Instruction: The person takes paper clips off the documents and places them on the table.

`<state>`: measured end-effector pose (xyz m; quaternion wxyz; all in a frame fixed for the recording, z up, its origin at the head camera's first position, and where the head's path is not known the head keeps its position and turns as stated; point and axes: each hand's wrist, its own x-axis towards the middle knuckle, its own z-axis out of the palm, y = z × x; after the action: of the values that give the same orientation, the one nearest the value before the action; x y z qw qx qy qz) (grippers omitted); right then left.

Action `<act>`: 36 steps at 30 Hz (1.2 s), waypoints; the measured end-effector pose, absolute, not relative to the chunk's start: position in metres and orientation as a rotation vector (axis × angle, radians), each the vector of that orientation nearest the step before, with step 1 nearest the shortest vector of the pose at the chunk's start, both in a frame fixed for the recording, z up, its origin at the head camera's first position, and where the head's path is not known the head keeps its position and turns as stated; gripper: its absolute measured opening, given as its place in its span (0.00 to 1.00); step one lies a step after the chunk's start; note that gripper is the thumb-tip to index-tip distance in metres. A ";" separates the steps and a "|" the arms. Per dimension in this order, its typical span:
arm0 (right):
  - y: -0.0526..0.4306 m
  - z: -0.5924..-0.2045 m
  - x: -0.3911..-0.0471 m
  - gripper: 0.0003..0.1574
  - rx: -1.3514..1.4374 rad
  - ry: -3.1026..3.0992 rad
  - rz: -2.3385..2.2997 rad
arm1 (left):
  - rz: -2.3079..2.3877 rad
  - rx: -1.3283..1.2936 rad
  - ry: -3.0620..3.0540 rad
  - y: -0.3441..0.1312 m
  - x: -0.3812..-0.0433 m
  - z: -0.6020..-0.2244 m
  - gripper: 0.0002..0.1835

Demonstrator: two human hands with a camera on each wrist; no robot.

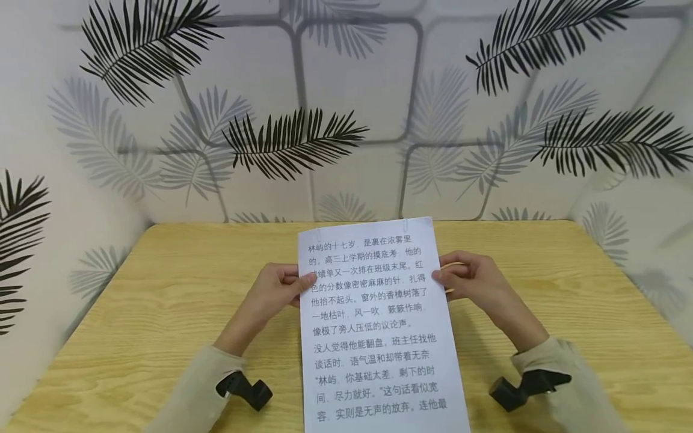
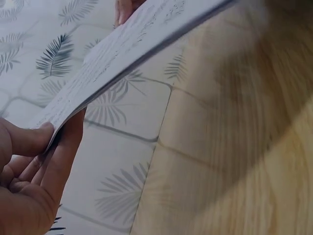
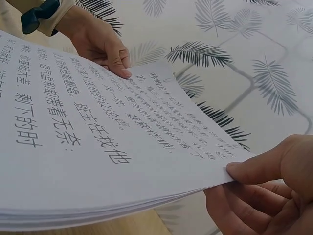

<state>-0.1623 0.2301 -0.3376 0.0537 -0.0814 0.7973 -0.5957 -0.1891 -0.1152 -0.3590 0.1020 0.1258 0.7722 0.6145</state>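
Note:
A stack of printed paper sheets with lines of Chinese text is held up above the table. Two paper clips show at its top edge, one of them a pale clip near the right corner. My left hand pinches the left edge, thumb on the printed face and fingers behind. On the opposite edge my right hand pinches the stack in the same manner, its thumb on top. Several sheet edges show in the right wrist view. Fingers behind the paper are partly hidden in the head view.
Beneath is a light wood-grain table. A pale wall with black and grey leaf patterns rises behind it and at both sides. Each wrist wears a black strap mount, the left mount and the right mount.

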 end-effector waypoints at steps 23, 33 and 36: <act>0.233 -0.310 -0.147 0.11 -0.281 2.544 -1.734 | 1.924 0.347 2.334 -0.117 -0.179 -0.336 0.13; 0.224 -0.290 -0.148 0.09 -0.445 3.189 -1.354 | 2.017 0.308 2.331 -0.109 -0.177 -0.339 0.11; 0.207 -0.277 -0.148 0.06 -0.581 3.509 -1.199 | 2.038 0.249 2.345 -0.106 -0.177 -0.341 0.10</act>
<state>-0.1475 0.2072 -0.2766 -0.3012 -0.1475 0.8915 -0.3046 -0.1765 -0.1064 -0.3410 0.0126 0.0799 0.7523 0.6538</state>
